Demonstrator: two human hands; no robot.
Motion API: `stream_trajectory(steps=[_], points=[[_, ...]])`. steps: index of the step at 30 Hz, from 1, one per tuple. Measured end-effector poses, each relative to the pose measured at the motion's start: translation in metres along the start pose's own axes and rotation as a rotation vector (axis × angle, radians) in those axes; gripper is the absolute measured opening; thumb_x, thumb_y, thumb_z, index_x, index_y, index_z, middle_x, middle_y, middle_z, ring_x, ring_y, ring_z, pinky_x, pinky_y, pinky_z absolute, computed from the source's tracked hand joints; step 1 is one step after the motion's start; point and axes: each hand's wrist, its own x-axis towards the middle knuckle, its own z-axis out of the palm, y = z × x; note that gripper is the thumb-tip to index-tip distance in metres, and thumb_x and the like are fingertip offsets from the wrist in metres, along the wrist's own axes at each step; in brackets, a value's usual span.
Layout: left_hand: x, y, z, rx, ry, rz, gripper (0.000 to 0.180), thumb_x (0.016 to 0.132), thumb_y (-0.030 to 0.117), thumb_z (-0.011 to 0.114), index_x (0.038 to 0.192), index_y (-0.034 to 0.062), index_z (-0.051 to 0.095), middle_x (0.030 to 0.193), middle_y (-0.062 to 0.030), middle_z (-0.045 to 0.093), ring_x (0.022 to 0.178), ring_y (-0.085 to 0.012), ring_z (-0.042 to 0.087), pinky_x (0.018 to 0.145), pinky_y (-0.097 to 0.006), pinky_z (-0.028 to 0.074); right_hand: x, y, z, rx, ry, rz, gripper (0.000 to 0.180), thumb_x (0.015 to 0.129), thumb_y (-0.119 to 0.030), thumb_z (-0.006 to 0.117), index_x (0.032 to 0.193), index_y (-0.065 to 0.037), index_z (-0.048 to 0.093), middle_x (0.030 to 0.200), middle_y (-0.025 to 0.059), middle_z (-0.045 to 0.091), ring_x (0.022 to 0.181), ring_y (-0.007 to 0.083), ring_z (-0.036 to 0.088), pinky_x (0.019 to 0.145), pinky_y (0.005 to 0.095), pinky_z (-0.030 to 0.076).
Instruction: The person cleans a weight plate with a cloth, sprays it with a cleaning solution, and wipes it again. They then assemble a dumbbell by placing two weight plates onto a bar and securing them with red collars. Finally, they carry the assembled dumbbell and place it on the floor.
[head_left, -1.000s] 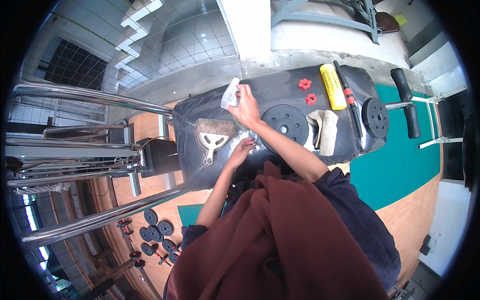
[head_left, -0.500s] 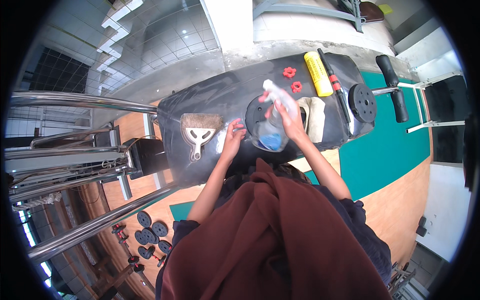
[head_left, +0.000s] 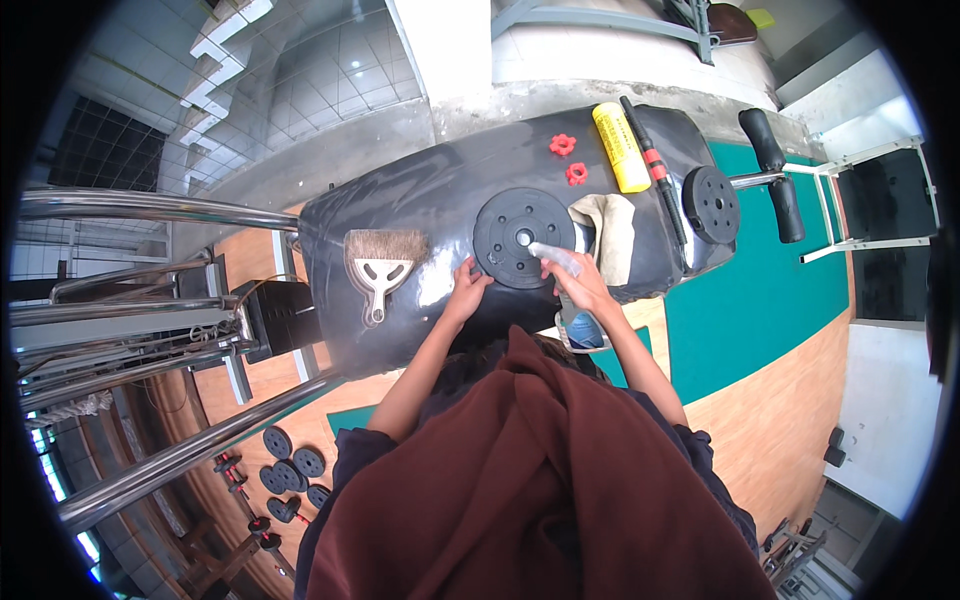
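Observation:
A black weight plate (head_left: 520, 235) lies flat on a black padded surface (head_left: 430, 190). My left hand (head_left: 467, 290) rests its fingers on the plate's near left edge. My right hand (head_left: 580, 290) grips a clear spray bottle (head_left: 583, 333) with bluish liquid. The bottle's nozzle points at the plate's centre hole. A beige cloth (head_left: 612, 230) lies just right of the plate. A hand brush (head_left: 383, 262) with brown bristles lies to the plate's left.
A yellow can (head_left: 620, 148), two red star knobs (head_left: 562, 145) and a thin bar (head_left: 655, 170) lie at the back right. A second plate (head_left: 711, 204) sits on a handle at the right end. Steel rails (head_left: 150, 210) run on the left; small plates (head_left: 295, 470) lie on the floor.
My right hand carried the spray bottle from the far left of the surface across to the plate and lowered it. My left hand shifted right to the plate's edge.

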Motion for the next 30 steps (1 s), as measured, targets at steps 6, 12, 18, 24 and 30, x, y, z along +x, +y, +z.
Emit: stream_trajectory(steps=[6, 12, 18, 24, 30], points=[[-0.005, 0.002, 0.004, -0.016, -0.032, -0.034, 0.071, 0.079, 0.017, 0.059, 0.135, -0.0007, 0.02, 0.133, -0.0167, 0.025, 0.121, -0.0267, 0.037, 0.097, -0.034, 0.034, 0.011, -0.009, -0.013, 0.117, 0.19, -0.049, 0.035, 0.083, -0.031, 0.053, 0.1, -0.001, 0.061, 0.07, 0.009, 0.062, 0.049, 0.0156, 0.056, 0.052, 0.0293, 0.045], [-0.009, 0.005, 0.004, -0.033, -0.051, -0.023, 0.067, 0.08, 0.018, 0.057, 0.134, -0.0003, 0.022, 0.132, -0.0153, 0.027, 0.119, -0.025, 0.039, 0.097, -0.033, 0.035, -0.015, -0.006, -0.033, -0.039, 0.276, 0.009, 0.031, 0.082, -0.03, 0.054, 0.093, -0.002, 0.06, 0.065, 0.0114, 0.059, 0.05, 0.0198, 0.058, 0.053, 0.0326, 0.045], [-0.007, 0.004, 0.009, -0.041, -0.011, -0.031, 0.067, 0.08, 0.02, 0.057, 0.135, 0.0037, 0.022, 0.133, -0.0139, 0.03, 0.118, -0.0229, 0.041, 0.096, -0.033, 0.034, -0.043, 0.019, -0.04, -0.196, 0.173, 0.022, 0.029, 0.081, -0.031, 0.055, 0.091, -0.004, 0.059, 0.059, 0.0118, 0.058, 0.05, 0.0223, 0.059, 0.056, 0.0343, 0.045], [-0.021, 0.012, 0.017, 0.578, 0.182, 0.438, 0.086, 0.066, 0.026, 0.072, 0.132, -0.0009, 0.024, 0.124, -0.0188, 0.033, 0.114, -0.0315, 0.04, 0.097, -0.038, 0.033, -0.052, 0.017, -0.025, -0.255, 0.104, -0.026, 0.025, 0.077, -0.027, 0.059, 0.087, -0.005, 0.057, 0.069, 0.0131, 0.058, 0.067, 0.03, 0.06, 0.063, 0.0362, 0.045], [-0.05, 0.044, 0.034, 0.46, -0.222, 0.639, 0.092, 0.062, 0.024, 0.077, 0.133, 0.0008, 0.022, 0.126, -0.0171, 0.031, 0.119, -0.03, 0.033, 0.099, -0.043, 0.029, -0.023, -0.031, 0.027, 0.016, 0.454, -0.389, 0.028, 0.078, -0.019, 0.062, 0.097, -0.002, 0.051, 0.085, 0.0137, 0.055, 0.078, 0.0313, 0.057, 0.07, 0.0354, 0.044]])
